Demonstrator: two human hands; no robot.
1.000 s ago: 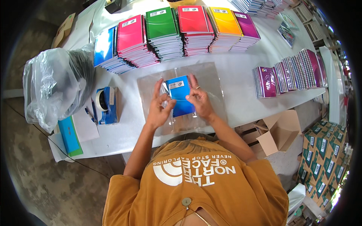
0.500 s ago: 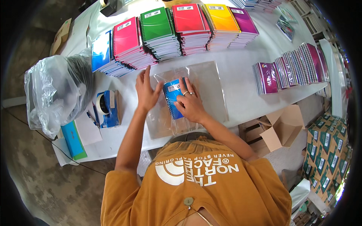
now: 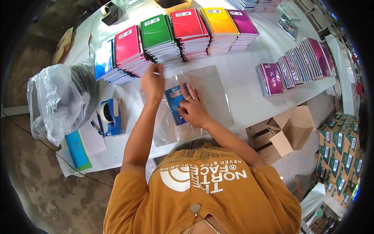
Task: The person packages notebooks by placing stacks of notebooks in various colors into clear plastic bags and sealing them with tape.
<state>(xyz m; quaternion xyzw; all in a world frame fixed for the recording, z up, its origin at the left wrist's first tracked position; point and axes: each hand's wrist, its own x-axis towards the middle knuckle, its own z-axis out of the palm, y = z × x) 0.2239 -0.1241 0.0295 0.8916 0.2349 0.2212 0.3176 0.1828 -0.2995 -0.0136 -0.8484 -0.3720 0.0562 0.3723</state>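
A small blue spiral notebook (image 3: 173, 99) with a white label lies on a clear plastic bag (image 3: 212, 87); whether it is inside the bag I cannot tell. My right hand (image 3: 193, 108) rests flat on the notebook's right side, fingers stretched and apart, rings showing. Up at the front of the stacked notebooks is my left hand (image 3: 152, 84), just below the pink notebook stack (image 3: 128, 45) and the green notebook stack (image 3: 156, 33). Motion smears its fingers, so its grip is unclear.
More stacks continue the row: blue (image 3: 104, 58), red (image 3: 189, 25), yellow (image 3: 219, 23) and purple (image 3: 243, 23). Purple notebooks (image 3: 274, 78) stand right. Left are a bundle of plastic bags (image 3: 62, 97) and a blue tape dispenser (image 3: 113, 117). An open carton (image 3: 292, 130) sits below the table edge.
My left hand has moved up and slightly right, toward the stacks, from beside the plastic bag; its fingers were spread before. My right hand stays on the blue notebook. The view has shifted slightly.
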